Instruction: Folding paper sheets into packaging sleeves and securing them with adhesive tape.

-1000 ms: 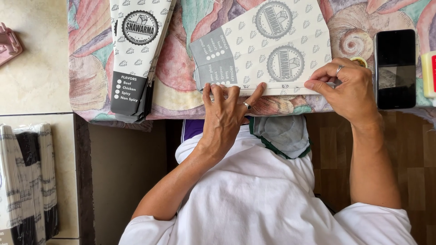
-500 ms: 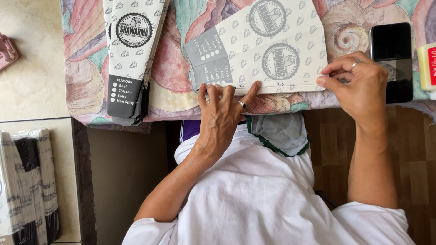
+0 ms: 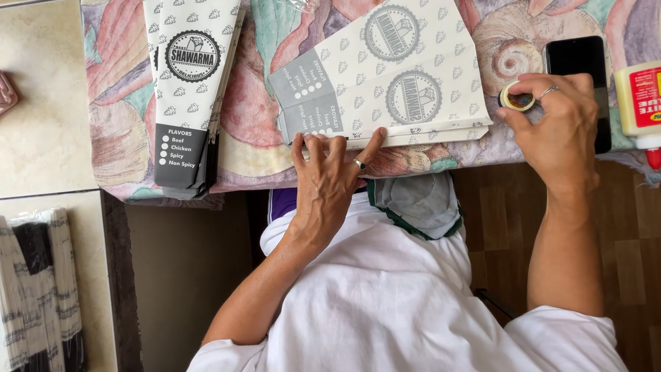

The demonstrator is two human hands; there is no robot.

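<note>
A flat white paper bag sheet point(image 3: 385, 76) with grey printed emblems lies on the flowery tablecloth point(image 3: 255, 103). My left hand point(image 3: 330, 176) presses its fingertips on the sheet's near edge, holding it down. My right hand point(image 3: 558, 131) is to the right of the sheet, fingers closed around a small round roll of tape point(image 3: 516, 98) lying on the cloth. A ring shows on each hand.
A stack of folded printed paper bags point(image 3: 189, 89) lies at the left of the table. A black phone point(image 3: 578, 69) and a glue bottle point(image 3: 640, 103) sit at the far right. More bags point(image 3: 38, 289) stand on the tiled floor at lower left.
My right hand has left the sheet's right edge and moved right to the tape roll, closing on it. The left hand has stayed pressed on the sheet.
</note>
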